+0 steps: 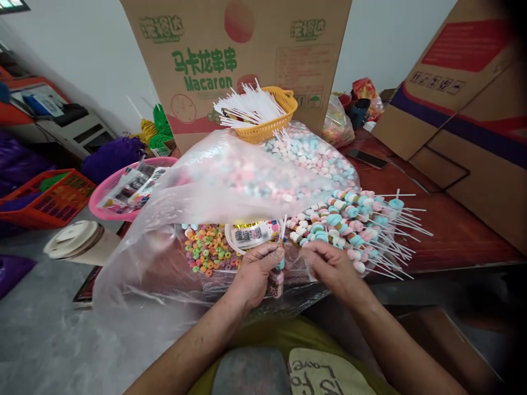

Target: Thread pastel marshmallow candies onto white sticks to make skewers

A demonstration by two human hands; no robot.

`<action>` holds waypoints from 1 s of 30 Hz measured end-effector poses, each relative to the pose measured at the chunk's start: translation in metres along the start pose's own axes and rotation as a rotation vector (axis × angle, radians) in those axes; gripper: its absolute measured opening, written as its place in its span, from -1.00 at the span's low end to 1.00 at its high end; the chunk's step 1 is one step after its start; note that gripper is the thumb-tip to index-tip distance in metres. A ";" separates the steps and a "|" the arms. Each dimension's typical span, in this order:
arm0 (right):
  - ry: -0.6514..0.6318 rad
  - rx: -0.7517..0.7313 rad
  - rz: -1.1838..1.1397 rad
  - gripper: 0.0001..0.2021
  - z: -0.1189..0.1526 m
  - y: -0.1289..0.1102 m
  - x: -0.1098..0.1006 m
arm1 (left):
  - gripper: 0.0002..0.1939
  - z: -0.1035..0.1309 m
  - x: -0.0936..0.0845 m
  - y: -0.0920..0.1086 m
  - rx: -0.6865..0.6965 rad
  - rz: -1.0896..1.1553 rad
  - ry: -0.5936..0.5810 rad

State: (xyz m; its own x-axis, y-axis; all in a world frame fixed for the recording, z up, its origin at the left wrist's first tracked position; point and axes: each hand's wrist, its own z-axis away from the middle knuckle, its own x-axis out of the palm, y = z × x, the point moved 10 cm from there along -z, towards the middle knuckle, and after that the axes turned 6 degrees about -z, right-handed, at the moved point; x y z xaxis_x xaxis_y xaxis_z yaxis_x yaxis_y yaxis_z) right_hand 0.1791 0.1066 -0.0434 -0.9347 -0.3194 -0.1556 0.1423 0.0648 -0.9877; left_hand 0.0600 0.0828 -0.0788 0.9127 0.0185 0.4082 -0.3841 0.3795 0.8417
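My left hand [256, 271] is closed around a marshmallow skewer [280, 263] held upright in front of me. Its white stick pokes up above the thumb, and the lower part seems wrapped in clear plastic. A little to the right, my right hand [331, 269] is closed with thumb and fingertips together; whatever is between them I cannot make out. Beyond that hand lies a heap of finished marshmallow skewers [356, 219], sticks pointing right. Left of the skewer are loose coloured cereal rings [209, 249] and a round tub [247, 235] containing printed wrappers.
A big clear plastic bag [185, 197] spreads over the table, with loose marshmallows [319, 156] in it. Behind stands a yellow basket [263, 130] of white sticks before a carton [255, 33]. A pink basin [99, 200] and lidded paper cup [78, 241] are left; a phone [368, 158] lies right.
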 end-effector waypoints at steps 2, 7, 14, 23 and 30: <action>0.008 -0.044 -0.030 -0.76 0.001 -0.011 -0.009 | -0.68 0.000 -0.005 -0.001 -0.019 -0.073 0.065; -0.197 0.048 -0.068 -0.76 0.001 -0.015 0.031 | -0.79 0.005 -0.005 -0.010 -0.043 -0.245 0.087; -0.167 0.199 -0.081 -0.78 -0.006 0.016 0.046 | -0.71 0.016 -0.007 -0.014 -0.052 -0.360 -0.008; -0.201 -0.276 0.210 -0.82 0.008 -0.031 0.052 | -0.61 0.016 -0.013 -0.020 -0.152 -0.185 -0.159; -0.515 -0.396 0.131 -0.81 0.012 -0.061 0.069 | -0.35 0.015 0.009 -0.014 -0.289 0.076 -0.355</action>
State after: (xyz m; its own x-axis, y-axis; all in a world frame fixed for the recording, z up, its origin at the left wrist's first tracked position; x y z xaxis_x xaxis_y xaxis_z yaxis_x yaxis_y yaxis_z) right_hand 0.1104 0.0694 0.0055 -0.6290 -0.6896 -0.3589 0.0222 0.4455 -0.8950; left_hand 0.0712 0.0639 -0.0820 0.7601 -0.2422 0.6029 -0.3474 0.6327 0.6921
